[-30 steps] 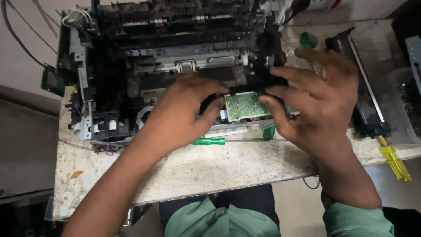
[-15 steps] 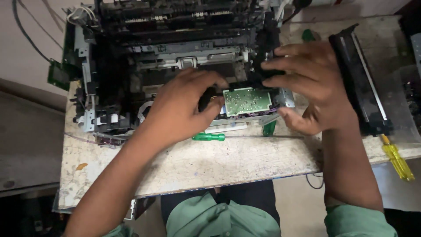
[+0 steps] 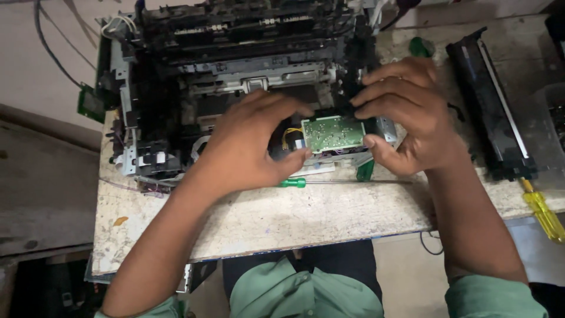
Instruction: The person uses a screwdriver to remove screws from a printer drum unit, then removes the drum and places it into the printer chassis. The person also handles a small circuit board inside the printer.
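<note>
Both hands are clamping onto the green circuit board (image 3: 333, 133) sitting at the front of the stripped-down printer (image 3: 235, 76) on the counter (image 3: 282, 218). Left hand (image 3: 250, 147) is gripping its left edge, right hand (image 3: 409, 112) is pinching the right, fingers curled tight. Green screwdriver (image 3: 292, 183) is lying just below.

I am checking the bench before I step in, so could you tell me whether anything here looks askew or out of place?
The small green circuit board sits out of the stripped black printer chassis, gripped between the left hand and right hand. A yellow-handled screwdriver overhangs the worn table's right front edge.
</note>
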The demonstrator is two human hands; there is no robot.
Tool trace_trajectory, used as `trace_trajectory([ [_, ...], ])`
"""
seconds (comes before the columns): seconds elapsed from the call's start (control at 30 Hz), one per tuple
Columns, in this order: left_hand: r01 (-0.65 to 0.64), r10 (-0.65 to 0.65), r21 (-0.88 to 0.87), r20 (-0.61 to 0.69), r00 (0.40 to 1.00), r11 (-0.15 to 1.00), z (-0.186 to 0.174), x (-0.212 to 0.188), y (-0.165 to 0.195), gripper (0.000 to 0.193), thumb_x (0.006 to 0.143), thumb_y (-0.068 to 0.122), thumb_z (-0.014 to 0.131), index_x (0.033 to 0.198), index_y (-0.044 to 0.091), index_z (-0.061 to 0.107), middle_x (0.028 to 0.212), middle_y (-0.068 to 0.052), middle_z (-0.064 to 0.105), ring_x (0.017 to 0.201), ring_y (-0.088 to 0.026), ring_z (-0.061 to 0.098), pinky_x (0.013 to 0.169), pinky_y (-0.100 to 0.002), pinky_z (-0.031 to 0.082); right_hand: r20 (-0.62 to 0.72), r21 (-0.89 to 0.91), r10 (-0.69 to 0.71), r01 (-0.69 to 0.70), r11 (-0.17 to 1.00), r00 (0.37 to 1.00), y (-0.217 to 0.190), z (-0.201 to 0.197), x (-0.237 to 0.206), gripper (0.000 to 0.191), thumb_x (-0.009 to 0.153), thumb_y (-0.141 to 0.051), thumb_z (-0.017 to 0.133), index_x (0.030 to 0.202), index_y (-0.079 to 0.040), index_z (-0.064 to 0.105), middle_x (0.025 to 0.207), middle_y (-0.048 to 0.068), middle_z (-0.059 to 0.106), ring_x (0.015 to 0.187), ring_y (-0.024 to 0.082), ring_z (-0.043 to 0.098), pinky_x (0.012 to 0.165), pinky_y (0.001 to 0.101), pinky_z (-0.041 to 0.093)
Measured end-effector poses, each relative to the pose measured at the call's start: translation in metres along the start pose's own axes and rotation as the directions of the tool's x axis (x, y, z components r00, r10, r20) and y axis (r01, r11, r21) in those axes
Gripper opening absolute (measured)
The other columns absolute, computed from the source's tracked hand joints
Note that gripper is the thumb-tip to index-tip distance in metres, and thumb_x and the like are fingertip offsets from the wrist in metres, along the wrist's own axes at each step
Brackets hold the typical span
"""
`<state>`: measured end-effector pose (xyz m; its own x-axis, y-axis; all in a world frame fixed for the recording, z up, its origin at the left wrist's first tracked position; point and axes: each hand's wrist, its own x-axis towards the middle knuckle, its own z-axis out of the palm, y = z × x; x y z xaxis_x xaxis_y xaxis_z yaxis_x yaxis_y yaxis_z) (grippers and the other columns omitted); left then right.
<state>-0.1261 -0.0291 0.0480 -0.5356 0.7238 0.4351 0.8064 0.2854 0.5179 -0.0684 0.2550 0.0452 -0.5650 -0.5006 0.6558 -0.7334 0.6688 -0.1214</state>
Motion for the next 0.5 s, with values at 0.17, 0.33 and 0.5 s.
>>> trace_trajectory([
  [0.17, -0.003, 0.003, 0.012, -0.017, 1.0, 1.0, 0.001, -0.003, -0.003, 0.051, 0.071, 0.026, 0.08, 0.117, 0.008, 0.068, 0.114, -0.012, 0.072, 0.106, -0.037, 0.064, 0.095, -0.047, 0.047, 0.061, -0.104, 0.042, -0.036, 0.994, 0.997, -0.019, 0.001, 0.007, 0.048, 0.071, -0.039, 0.078, 0.1, -0.003, 0.072, 0.1, 0.014, 0.067, 0.107, 0.035, 0.059, 0.094, 0.0495, 0.039],
  [0.33, -0.045, 0.048, 0.052, -0.045, 0.998, 0.998, 0.003, -0.004, -0.004, 0.052, 0.074, 0.029, 0.08, 0.119, 0.008, 0.067, 0.112, -0.013, 0.072, 0.105, -0.036, 0.067, 0.104, -0.052, 0.044, 0.089, -0.107, 0.097, -0.087, 0.99, 0.991, -0.028, 0.001, 0.01, 0.045, 0.075, -0.038, 0.085, 0.106, -0.009, 0.072, 0.107, 0.011, 0.063, 0.115, 0.034, 0.057, 0.101, 0.0494, 0.039],
  [0.5, 0.043, -0.042, 0.023, -0.02, 0.999, 0.999, 0.002, -0.003, -0.002, 0.049, 0.077, 0.035, 0.079, 0.116, 0.008, 0.066, 0.107, -0.012, 0.073, 0.101, -0.035, 0.067, 0.09, -0.048, 0.05, 0.126, -0.087, 0.063, -0.053, 0.995, 0.99, -0.024, -0.003, 0.012, 0.041, 0.074, -0.033, 0.085, 0.106, -0.009, 0.073, 0.105, 0.011, 0.063, 0.114, 0.033, 0.058, 0.099, 0.0487, 0.043],
])
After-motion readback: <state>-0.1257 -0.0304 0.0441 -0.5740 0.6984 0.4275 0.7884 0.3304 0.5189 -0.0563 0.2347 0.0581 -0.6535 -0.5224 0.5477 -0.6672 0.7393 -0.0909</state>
